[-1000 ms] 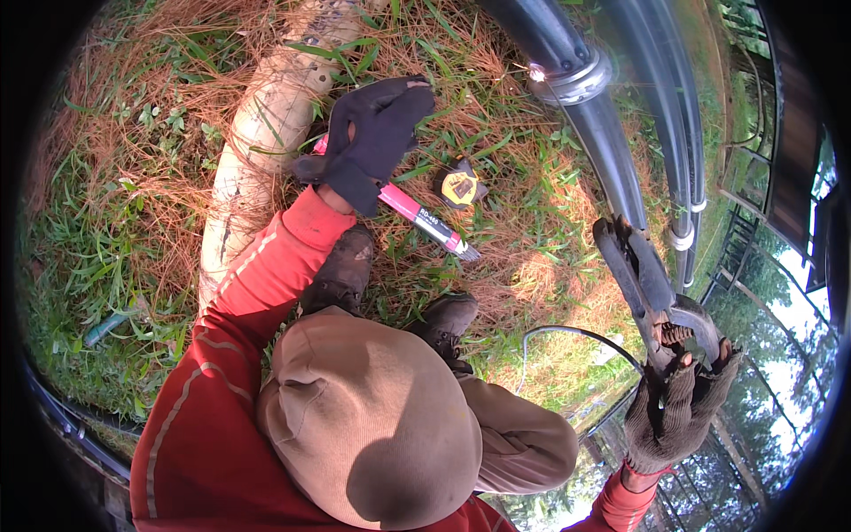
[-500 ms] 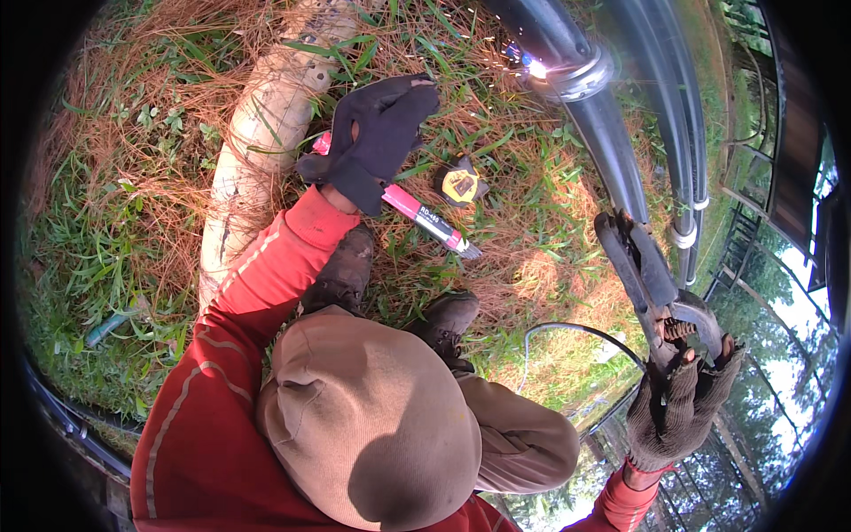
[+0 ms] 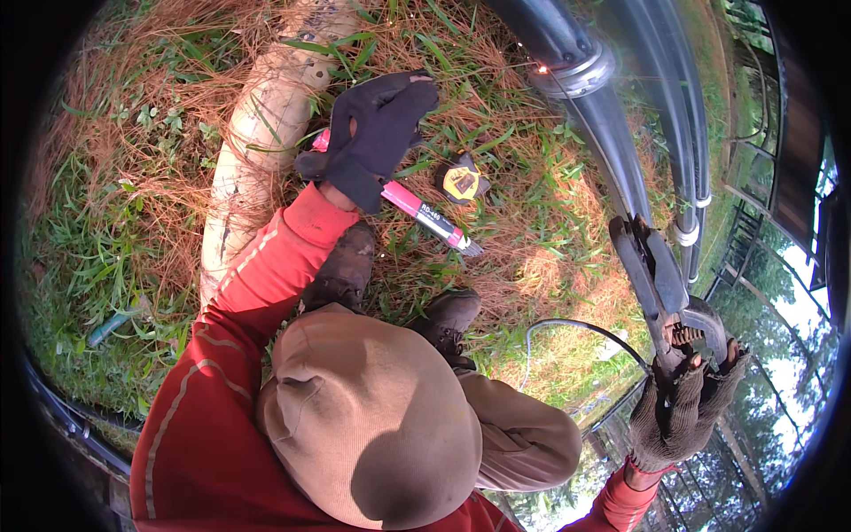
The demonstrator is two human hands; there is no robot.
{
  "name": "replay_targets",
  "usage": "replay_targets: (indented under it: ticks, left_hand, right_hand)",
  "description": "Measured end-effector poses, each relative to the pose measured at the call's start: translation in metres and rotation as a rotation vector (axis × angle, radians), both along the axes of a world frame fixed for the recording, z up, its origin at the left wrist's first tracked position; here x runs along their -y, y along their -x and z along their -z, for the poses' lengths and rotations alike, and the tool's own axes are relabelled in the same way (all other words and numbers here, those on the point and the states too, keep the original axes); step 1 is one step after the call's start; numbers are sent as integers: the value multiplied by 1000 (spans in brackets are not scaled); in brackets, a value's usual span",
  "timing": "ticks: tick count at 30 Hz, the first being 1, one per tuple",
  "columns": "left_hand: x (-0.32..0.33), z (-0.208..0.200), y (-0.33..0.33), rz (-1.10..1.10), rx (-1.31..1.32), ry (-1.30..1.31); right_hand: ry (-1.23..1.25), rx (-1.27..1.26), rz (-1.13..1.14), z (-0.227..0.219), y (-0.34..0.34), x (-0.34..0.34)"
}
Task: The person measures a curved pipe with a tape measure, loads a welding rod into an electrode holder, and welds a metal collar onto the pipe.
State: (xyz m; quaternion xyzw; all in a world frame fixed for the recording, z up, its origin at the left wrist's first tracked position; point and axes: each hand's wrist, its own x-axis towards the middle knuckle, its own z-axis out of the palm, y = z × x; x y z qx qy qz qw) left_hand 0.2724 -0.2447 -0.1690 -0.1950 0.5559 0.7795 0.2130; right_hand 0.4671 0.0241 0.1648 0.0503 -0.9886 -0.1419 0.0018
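My right hand (image 3: 687, 403), in a worn knitted glove with bare fingertips, is closed round the lever and handle of a welding electrode holder (image 3: 654, 275). The holder's jaws point up toward a dark metal pipe (image 3: 607, 133). A small orange glow sits beside the pipe's ringed joint (image 3: 581, 75). My left hand (image 3: 381, 124), in a dark glove with a hole in it, is raised with thumb apart from its bent fingers, and nothing shows in its grip. Partly hidden behind it is a pink-and-black packet of welding rods (image 3: 434, 222). Close by lies a yellow-and-black tape measure (image 3: 461, 182).
A pale log (image 3: 253, 160) lies on the left over grass and brown needles. More dark pipes (image 3: 678, 133) run along the right. A black cable (image 3: 585, 326) curves to the holder. My boots (image 3: 452, 315) stand in the middle, and a brown cap (image 3: 372, 417) covers the lower centre.
The bright welding arc and its sparks have gone, leaving a small orange glow at the joint. My right hand and the electrode holder have shifted slightly right and down. My left hand stays put.
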Motion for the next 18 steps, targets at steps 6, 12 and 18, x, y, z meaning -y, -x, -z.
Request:
replay_targets:
  ticks: [6,12,18]
  left_hand:
    - [2,-2,0,-13,15,10]
    - [0,2,-1,-20,12,6]
    - [1,2,0,4,-4,12]
  right_hand:
    - [-91,-16,-93,1,8,3]
    - [-80,11,-101,1,10,5]
    - [95,-19,66,6,-5,-7]
